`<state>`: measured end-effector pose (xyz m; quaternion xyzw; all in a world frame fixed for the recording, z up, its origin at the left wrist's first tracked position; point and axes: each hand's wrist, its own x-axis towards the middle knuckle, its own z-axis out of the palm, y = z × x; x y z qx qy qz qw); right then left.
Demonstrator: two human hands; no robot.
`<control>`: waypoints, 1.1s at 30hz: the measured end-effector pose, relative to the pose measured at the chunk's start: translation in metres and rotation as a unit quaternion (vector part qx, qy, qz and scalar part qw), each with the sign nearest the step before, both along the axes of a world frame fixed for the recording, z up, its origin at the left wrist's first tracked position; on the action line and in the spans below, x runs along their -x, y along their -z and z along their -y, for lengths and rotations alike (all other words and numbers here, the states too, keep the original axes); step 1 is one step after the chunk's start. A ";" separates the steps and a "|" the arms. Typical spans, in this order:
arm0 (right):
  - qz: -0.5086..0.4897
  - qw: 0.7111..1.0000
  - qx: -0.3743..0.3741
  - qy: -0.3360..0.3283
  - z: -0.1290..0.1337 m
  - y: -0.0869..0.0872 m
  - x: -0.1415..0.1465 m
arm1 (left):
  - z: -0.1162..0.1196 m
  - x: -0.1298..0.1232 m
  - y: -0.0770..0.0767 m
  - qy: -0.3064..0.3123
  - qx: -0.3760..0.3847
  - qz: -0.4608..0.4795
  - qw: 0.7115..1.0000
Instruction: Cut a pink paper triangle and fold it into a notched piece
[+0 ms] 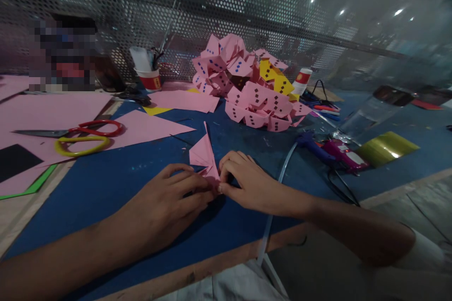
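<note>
A small piece of folded pink paper (205,151), with creases fanning across it and a narrow point at its top, rests on the blue table surface. My left hand (173,197) presses its lower left part, fingers closed on the paper's edge. On the lower right side, my right hand (247,178) pinches the same piece between curled fingers and thumb. The fingertips of both hands nearly meet at the bottom of the fold. Behind them sit many folded pink paper pieces (254,96) with dark diamond marks, among them a yellow one (270,70).
Scissors (102,143) with red and yellow handles lie on pink sheets (148,127) at the left. A paper cup (150,80) holds tools. To the right are a purple glue gun (344,155), a clear bottle (367,115), yellow film (390,148) and a pale cable (282,169).
</note>
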<state>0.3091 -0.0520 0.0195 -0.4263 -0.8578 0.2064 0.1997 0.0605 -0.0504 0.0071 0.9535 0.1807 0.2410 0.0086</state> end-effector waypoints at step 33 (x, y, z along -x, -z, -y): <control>-0.009 1.000 0.018 -0.001 -0.004 0.000 -0.001 | 0.002 0.000 0.000 -0.005 0.009 -0.010 1.000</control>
